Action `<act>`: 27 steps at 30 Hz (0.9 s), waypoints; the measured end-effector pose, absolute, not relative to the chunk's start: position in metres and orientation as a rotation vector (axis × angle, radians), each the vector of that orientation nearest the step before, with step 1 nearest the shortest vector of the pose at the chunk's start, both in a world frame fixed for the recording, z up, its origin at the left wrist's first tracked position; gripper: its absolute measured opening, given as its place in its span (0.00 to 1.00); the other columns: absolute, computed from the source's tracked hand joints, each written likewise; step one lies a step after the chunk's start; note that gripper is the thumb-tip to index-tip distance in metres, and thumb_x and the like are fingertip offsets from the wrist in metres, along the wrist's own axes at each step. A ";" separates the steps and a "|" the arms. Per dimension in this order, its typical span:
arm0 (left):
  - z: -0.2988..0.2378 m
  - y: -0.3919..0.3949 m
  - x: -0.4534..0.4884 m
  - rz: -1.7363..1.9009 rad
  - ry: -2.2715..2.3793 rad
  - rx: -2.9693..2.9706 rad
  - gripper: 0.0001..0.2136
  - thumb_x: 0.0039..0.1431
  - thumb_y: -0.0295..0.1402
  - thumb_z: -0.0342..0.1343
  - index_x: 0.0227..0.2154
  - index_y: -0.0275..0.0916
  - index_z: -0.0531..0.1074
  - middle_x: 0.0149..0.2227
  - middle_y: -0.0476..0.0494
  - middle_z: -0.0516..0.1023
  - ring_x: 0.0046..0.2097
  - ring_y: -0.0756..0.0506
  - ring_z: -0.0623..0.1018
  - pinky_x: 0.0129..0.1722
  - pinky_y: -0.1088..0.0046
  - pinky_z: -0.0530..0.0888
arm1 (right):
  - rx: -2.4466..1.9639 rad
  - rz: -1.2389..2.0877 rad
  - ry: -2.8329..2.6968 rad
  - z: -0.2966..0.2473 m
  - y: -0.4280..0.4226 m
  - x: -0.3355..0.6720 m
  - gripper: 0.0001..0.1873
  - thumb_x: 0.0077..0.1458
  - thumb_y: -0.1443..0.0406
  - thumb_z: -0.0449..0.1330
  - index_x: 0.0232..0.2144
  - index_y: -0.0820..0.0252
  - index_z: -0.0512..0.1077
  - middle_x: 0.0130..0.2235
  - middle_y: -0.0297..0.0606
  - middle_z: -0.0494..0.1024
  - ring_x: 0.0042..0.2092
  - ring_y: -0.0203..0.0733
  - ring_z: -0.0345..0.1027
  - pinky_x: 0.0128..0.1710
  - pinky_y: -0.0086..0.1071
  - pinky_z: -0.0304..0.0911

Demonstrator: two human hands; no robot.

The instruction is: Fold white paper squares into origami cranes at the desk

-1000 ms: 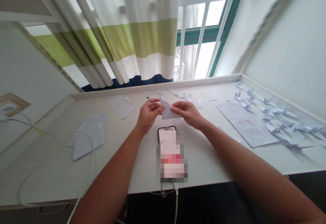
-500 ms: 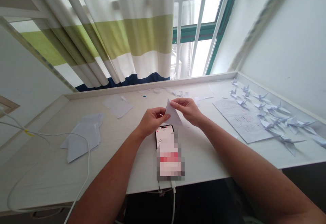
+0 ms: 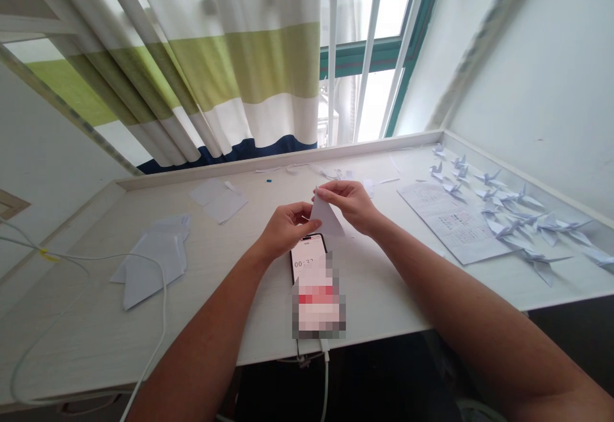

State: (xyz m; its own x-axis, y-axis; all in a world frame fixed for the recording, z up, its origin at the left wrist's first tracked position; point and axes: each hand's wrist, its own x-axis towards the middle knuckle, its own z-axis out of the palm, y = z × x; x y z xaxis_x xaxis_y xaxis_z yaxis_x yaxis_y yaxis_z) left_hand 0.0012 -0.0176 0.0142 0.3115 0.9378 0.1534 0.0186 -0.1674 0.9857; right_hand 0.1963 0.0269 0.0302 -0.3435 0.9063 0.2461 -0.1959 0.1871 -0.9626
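Note:
A white piece of folded paper, roughly triangular, is held up over the middle of the desk between both hands. My left hand pinches its left edge, thumb in front and fingers behind. At its top corner, my right hand grips the paper between thumb and fingertips. Just below the hands lies a phone with its screen lit, its lower part blurred out. How many layers the fold has, I cannot tell.
Several folded paper cranes crowd the desk's right side, beside a printed sheet. Stacked papers lie on the left, with more sheets behind. A white cable crosses the left side. Paper scraps lie along the back.
The view has shifted slightly. My left thumb and fingers look a little further apart at the paper's edge, and the right hand stays at the top corner. Both hands keep hold.

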 end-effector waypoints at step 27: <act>0.018 -0.020 0.005 1.077 1.080 1.698 0.16 0.65 0.47 0.62 0.36 0.39 0.83 0.32 0.45 0.82 0.33 0.45 0.76 0.34 0.69 0.71 | -0.768 1.279 -1.350 0.030 0.025 0.193 0.15 0.49 0.52 0.77 0.29 0.55 0.82 0.33 0.37 0.84 0.35 0.41 0.76 0.37 0.37 0.73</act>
